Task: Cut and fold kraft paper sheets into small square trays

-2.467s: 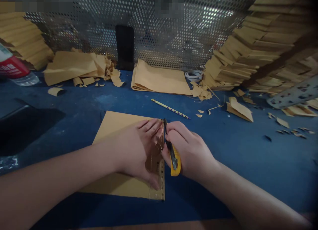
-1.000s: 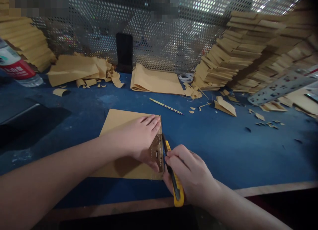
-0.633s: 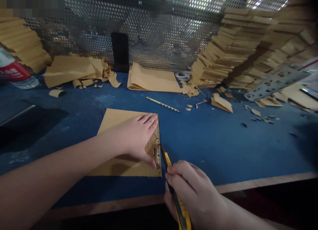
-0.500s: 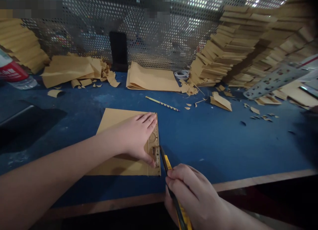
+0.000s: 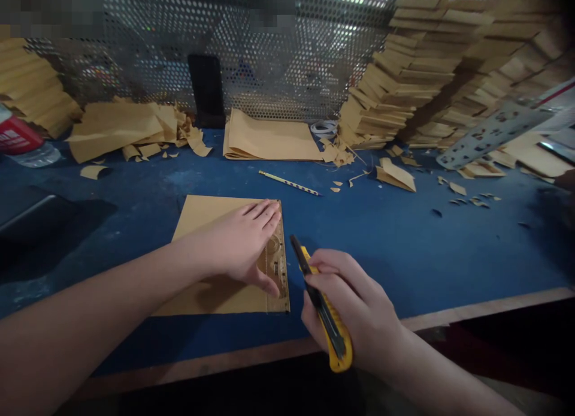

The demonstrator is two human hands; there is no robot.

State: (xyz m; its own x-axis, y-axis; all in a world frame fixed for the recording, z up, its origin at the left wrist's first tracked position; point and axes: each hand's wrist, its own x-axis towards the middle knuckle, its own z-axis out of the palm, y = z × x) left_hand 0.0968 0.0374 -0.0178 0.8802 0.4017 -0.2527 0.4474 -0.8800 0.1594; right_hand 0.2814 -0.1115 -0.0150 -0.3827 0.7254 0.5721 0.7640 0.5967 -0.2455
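Note:
My left hand (image 5: pixel 242 239) lies flat with its fingers stretched out, pressing a clear plastic ruler (image 5: pixel 276 263) onto a sheet of brown kraft paper (image 5: pixel 215 301). The ruler runs along the right edge of the paper, and my forearm covers part of the sheet. Just right of the ruler, my right hand (image 5: pixel 353 302) is closed around a yellow and black utility knife (image 5: pixel 335 335). The blade points up and to the left, apart from the ruler and paper.
A pencil (image 5: pixel 290 183) lies beyond the paper. Folded kraft paper (image 5: pixel 274 139), paper scraps (image 5: pixel 339 155) and a dark phone (image 5: pixel 206 91) line the perforated metal screen (image 5: pixel 269 74). Paper stacks (image 5: pixel 381 98) rise at right; a bottle (image 5: pixel 27 140) stands at left.
My right hand has lifted the knife off the ruler's edge and moved it slightly up and right, tilting it. My left hand stays on the ruler.

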